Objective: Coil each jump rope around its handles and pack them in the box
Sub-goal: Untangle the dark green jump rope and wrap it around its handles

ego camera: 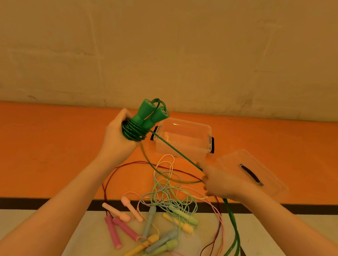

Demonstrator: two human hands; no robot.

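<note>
Left hand (118, 136) gripped the paired green handles (151, 115), part-wound, left of the clear box (183, 140); right hand (221, 183) pinched the taut green rope (174, 149) before the box: mid-coil, slack apparently remaining, next wrap probably needing steady tension.

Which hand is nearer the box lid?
Right. The right hand, pinching the green rope, sits just beside the lid; the left hand holds the handles beyond the box.

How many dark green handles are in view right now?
2. The left handle and right handle stand side by side in the left hand, green cord coiled round them.
</note>
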